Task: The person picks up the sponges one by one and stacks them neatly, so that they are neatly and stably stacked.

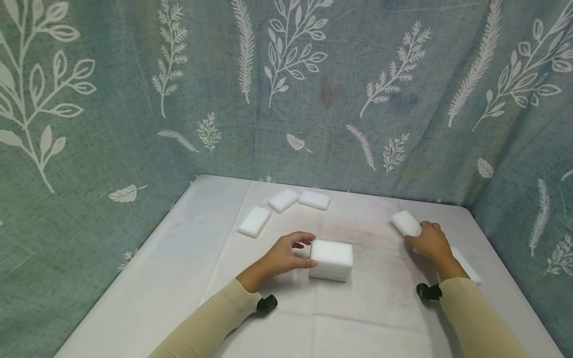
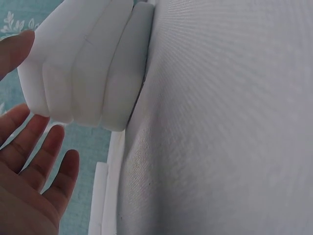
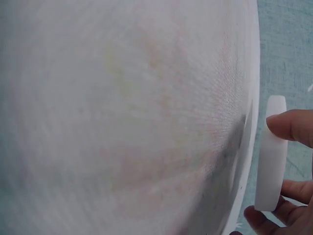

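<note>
A stack of several white foam sponges (image 1: 331, 252) stands on the white-covered table, edges nearly aligned. My left hand (image 1: 286, 256) is at the stack's left end, thumb at the near corner and a fingertip at the far corner. Seen from the left wrist, the thumb and fingers (image 2: 36, 171) lie at two sides of the upper sponges (image 2: 78, 63); the outer fingers are spread apart from them. To the right, my right hand (image 1: 430, 242) pinches a single white sponge (image 1: 405, 223) by its edges. The right wrist view shows that sponge (image 3: 271, 161) between thumb and fingertips, above the tabletop.
Three loose sponges lie at the back left: one nearer (image 1: 255, 222), one behind it (image 1: 284, 200) and one beside that (image 1: 314, 200). Another sponge (image 1: 466, 266) lies by the right wrist, partly hidden. A patterned green curtain (image 1: 313, 124) surrounds the table's back and sides.
</note>
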Demonstrator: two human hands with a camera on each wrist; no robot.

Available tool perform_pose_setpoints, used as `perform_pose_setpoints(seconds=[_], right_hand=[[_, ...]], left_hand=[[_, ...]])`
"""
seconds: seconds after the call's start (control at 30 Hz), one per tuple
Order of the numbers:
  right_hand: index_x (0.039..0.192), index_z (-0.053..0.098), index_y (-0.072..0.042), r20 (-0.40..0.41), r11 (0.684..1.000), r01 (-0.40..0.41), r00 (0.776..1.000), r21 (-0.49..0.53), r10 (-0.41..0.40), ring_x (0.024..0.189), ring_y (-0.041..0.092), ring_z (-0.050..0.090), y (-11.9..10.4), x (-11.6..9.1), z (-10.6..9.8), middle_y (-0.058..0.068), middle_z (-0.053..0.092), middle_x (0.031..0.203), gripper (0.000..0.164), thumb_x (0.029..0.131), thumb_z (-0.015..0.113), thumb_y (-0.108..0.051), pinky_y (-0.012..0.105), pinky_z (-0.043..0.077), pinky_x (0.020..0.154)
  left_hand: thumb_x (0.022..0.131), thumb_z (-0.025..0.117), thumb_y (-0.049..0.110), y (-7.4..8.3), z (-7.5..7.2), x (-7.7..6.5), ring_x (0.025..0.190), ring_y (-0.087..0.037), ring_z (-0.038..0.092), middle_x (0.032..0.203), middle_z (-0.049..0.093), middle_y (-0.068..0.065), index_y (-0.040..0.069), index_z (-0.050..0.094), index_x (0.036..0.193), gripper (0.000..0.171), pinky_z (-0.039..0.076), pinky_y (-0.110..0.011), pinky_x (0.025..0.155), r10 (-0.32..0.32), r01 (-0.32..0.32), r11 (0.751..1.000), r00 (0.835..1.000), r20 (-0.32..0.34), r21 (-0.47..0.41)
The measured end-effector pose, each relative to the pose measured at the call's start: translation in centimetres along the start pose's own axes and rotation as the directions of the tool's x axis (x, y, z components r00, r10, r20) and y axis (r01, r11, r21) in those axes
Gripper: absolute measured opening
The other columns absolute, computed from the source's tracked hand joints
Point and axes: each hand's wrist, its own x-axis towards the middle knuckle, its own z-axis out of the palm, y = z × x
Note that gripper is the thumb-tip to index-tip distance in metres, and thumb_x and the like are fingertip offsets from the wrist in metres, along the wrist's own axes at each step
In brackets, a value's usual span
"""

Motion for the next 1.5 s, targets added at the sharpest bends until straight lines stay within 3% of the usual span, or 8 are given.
perform_pose_setpoints(seconds=[0.23,0.53,0.8,0.97,1.3,1.5], right_hand=[[0.140,0.030,0.017,-0.012,1.000,0.021,1.000,0.019,-0.021,0.112,0.054,0.042,0.1,-0.3,0.5,0.040,0.033,0.127,0.086,0.086,0.067,-0.040,0.064,0.040,0.090],[0.143,0.033,0.008,0.008,0.998,0.023,1.000,0.053,-0.023,0.114,0.051,0.044,0.1,-0.7,1.0,0.037,0.035,0.128,0.082,0.087,0.065,-0.043,0.064,0.041,0.090],[0.144,0.035,0.004,0.042,0.992,0.107,0.993,0.070,-0.110,0.117,0.051,0.043,-0.4,-1.1,0.9,0.035,0.035,0.133,0.084,0.086,0.067,-0.048,0.066,0.039,0.092],[0.145,0.036,0.002,0.045,0.984,0.164,0.985,0.064,-0.167,0.116,0.048,0.044,-1.0,-1.2,0.5,0.033,0.037,0.133,0.084,0.086,0.067,-0.050,0.065,0.041,0.089],[0.146,0.035,0.003,0.028,0.960,0.255,0.965,0.118,-0.260,0.117,0.043,0.045,-2.1,-1.7,-0.1,0.027,0.040,0.133,0.084,0.086,0.073,-0.042,0.059,0.044,0.088],[0.141,0.043,0.001,0.015,0.952,0.289,0.956,0.105,-0.292,0.116,0.041,0.046,-2.7,-1.9,-0.1,0.024,0.043,0.133,0.077,0.085,0.074,-0.039,0.058,0.044,0.087]], left_hand=[[0.074,0.086,0.024,-0.4,0.3,-0.3,0.113,-0.024,0.057,0.119,0.062,0.005,0.009,0.060,0.129,0.063,0.047,-0.036,0.097,0.000,0.000,1.000,1.000,0.011,0.001],[0.074,0.086,0.026,-0.6,0.5,-0.5,0.112,-0.021,0.058,0.119,0.062,0.008,0.014,0.062,0.126,0.059,0.048,-0.032,0.094,0.024,-0.024,0.999,1.000,0.006,0.031],[0.074,0.086,0.027,-0.6,0.2,-0.2,0.112,-0.024,0.058,0.119,0.062,0.006,0.013,0.062,0.126,0.058,0.048,-0.035,0.094,0.043,-0.043,0.998,0.999,0.011,0.045],[0.074,0.086,0.027,-0.5,0.0,0.0,0.111,-0.019,0.058,0.119,0.062,0.006,0.012,0.062,0.126,0.059,0.049,-0.034,0.094,0.037,-0.038,0.998,0.999,0.011,0.048],[0.074,0.087,0.025,0.0,0.0,0.0,0.111,-0.021,0.058,0.118,0.062,0.006,0.013,0.062,0.126,0.058,0.048,-0.036,0.095,0.018,-0.018,0.999,1.000,0.003,0.035],[0.074,0.087,0.025,0.0,0.1,-0.1,0.111,-0.019,0.058,0.119,0.061,0.006,0.008,0.061,0.127,0.061,0.048,-0.035,0.095,0.020,-0.020,0.999,1.000,-0.002,0.030]])
